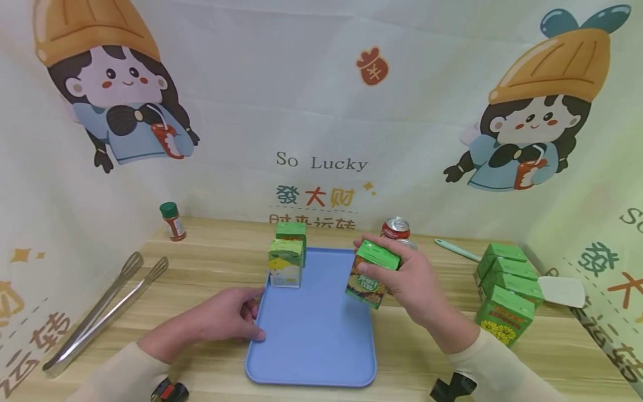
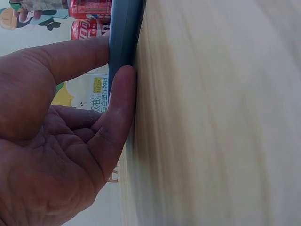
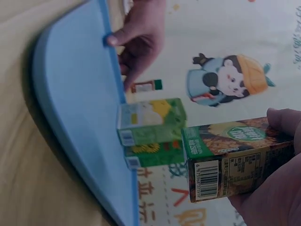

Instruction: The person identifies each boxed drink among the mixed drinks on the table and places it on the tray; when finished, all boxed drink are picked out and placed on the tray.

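Observation:
My left hand (image 1: 228, 317) grips the left rim of a blue tray (image 1: 311, 346), its thumb over the edge. Above the tray's right side, my right hand (image 1: 414, 279) holds a green and brown drink carton (image 1: 369, 276), tilted and clear of the surface. The right wrist view shows the barcode on that carton's base end (image 3: 207, 180). A pale green juice carton (image 1: 285, 267) with yellow fruit on it stands at the tray's far left corner. Right behind it is a green carton (image 1: 291, 228), partly hidden.
Several green cartons (image 1: 507, 312) stand in a row at right, beside a spatula (image 1: 561, 291) with a pale green handle. Red cans (image 1: 395, 228) stand behind my right hand. Metal tongs (image 1: 108, 315) and a green-capped spice bottle (image 1: 173, 222) are at left. A printed cloth hangs behind.

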`<action>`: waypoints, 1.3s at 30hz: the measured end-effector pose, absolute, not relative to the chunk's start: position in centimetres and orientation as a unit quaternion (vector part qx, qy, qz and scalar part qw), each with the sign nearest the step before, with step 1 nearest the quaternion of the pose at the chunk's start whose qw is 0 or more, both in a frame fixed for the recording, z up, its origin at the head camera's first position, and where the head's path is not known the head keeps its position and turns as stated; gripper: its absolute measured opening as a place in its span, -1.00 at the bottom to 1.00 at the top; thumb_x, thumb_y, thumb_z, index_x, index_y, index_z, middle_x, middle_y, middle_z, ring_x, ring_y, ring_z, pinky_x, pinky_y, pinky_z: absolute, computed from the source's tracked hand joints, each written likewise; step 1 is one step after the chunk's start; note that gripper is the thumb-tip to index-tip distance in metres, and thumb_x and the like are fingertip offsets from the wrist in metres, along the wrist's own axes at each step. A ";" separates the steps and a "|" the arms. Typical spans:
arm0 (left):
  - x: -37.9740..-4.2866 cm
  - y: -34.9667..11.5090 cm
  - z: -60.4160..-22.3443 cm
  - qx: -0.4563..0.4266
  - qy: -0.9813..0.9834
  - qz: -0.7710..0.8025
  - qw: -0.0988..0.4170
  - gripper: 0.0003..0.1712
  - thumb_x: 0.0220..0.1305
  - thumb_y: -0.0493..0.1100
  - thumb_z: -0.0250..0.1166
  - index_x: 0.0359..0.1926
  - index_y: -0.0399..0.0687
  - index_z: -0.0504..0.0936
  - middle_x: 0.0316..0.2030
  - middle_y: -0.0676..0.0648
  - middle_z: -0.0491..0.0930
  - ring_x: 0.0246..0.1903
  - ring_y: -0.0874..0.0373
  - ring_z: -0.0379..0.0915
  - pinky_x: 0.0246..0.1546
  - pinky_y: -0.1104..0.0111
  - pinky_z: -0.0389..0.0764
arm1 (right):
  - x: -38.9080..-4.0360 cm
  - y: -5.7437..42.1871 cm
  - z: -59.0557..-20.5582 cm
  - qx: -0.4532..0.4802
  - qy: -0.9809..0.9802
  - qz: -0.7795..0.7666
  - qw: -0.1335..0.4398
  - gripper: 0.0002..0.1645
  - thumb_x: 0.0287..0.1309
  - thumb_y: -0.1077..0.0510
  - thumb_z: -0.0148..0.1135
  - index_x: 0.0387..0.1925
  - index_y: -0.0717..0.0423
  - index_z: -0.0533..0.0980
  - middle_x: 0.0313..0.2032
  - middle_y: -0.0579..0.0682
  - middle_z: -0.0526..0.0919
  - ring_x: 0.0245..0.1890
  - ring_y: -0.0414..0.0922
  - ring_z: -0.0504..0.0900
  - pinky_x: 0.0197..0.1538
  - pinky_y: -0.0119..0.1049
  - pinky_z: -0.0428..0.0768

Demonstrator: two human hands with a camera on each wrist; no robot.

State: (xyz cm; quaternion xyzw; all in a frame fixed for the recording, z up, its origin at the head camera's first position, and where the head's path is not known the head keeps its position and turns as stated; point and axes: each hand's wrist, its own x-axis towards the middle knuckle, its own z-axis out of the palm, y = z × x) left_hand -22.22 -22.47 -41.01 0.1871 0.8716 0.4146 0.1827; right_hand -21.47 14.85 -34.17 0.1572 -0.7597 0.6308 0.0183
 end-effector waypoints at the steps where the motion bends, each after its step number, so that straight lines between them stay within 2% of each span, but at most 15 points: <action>1: -22.2 -22.4 -41.0 0.188 0.871 0.415 0.183 0.25 0.17 -0.25 0.71 0.62 -0.65 0.12 -0.15 -0.11 0.61 -0.26 0.05 0.61 -0.32 0.24 0.76 | -21.5 14.4 -34.5 0.164 -0.753 0.637 0.005 -0.33 0.36 0.24 0.57 0.46 0.04 0.63 0.33 0.02 0.74 0.05 -0.06 0.76 -0.13 -0.33 0.74; 4: -22.2 -22.4 -40.9 0.190 0.869 0.418 0.184 0.25 0.17 -0.25 0.71 0.62 -0.66 0.11 -0.15 -0.12 0.62 -0.24 0.04 0.61 -0.31 0.23 0.78 | -21.8 13.1 -35.3 0.179 -0.726 0.663 -0.034 -0.30 0.36 0.32 0.54 0.49 0.10 0.59 0.36 0.12 0.71 0.13 -0.02 0.80 0.08 -0.26 0.76; 6: -22.2 -22.4 -40.9 0.190 0.868 0.419 0.185 0.24 0.17 -0.25 0.71 0.62 -0.66 0.11 -0.15 -0.13 0.62 -0.24 0.04 0.62 -0.32 0.22 0.78 | -21.9 12.2 -35.7 0.188 -0.719 0.667 -0.049 -0.29 0.35 0.33 0.54 0.49 0.13 0.59 0.36 0.13 0.71 0.14 -0.03 0.81 0.09 -0.25 0.77; 13: -22.1 -22.4 -41.0 0.191 0.868 0.420 0.184 0.24 0.16 -0.26 0.71 0.62 -0.66 0.13 -0.15 -0.13 0.62 -0.25 0.04 0.62 -0.32 0.22 0.78 | -23.1 9.2 -36.9 0.220 -0.751 0.618 -0.075 -0.34 0.35 0.16 0.61 0.44 -0.02 0.66 0.25 -0.02 0.78 0.07 -0.06 0.79 0.05 -0.20 0.77; 18: -22.1 -22.4 -40.9 0.187 0.869 0.419 0.187 0.23 0.17 -0.26 0.71 0.62 -0.66 0.13 -0.15 -0.13 0.62 -0.24 0.04 0.62 -0.31 0.23 0.78 | -24.3 7.4 -37.9 0.258 -0.754 0.596 -0.099 -0.33 0.37 0.10 0.61 0.46 -0.04 0.65 0.27 -0.02 0.77 0.05 -0.07 0.77 0.08 -0.19 0.76; 25: -22.1 -22.4 -40.8 0.188 0.870 0.416 0.184 0.21 0.17 -0.26 0.71 0.61 -0.65 0.16 -0.16 -0.11 0.62 -0.26 0.06 0.61 -0.32 0.26 0.76 | -25.3 5.3 -38.8 0.240 -0.783 0.564 -0.106 -0.36 0.31 -0.02 0.66 0.39 -0.23 0.70 0.10 -0.06 0.79 -0.05 -0.11 0.77 0.00 -0.19 0.75; 32: -22.0 -22.4 -40.9 0.192 0.866 0.420 0.190 0.19 0.22 -0.26 0.68 0.62 -0.65 0.13 -0.17 -0.10 0.62 -0.29 0.06 0.60 -0.35 0.26 0.74 | -26.0 4.1 -39.4 0.250 -0.786 0.555 -0.108 -0.40 0.30 -0.01 0.67 0.35 -0.26 0.73 0.15 -0.08 0.76 0.02 -0.11 0.75 0.06 -0.18 0.73; 39: -21.6 -22.7 -40.9 0.219 0.873 0.399 0.174 0.18 0.20 -0.20 0.71 0.60 -0.64 0.20 -0.21 -0.05 0.63 -0.26 0.08 0.56 -0.30 0.36 0.60 | -26.3 3.8 -39.5 0.253 -0.783 0.554 -0.122 -0.39 0.32 0.01 0.65 0.37 -0.25 0.71 0.17 -0.12 0.77 0.03 -0.13 0.76 0.09 -0.19 0.73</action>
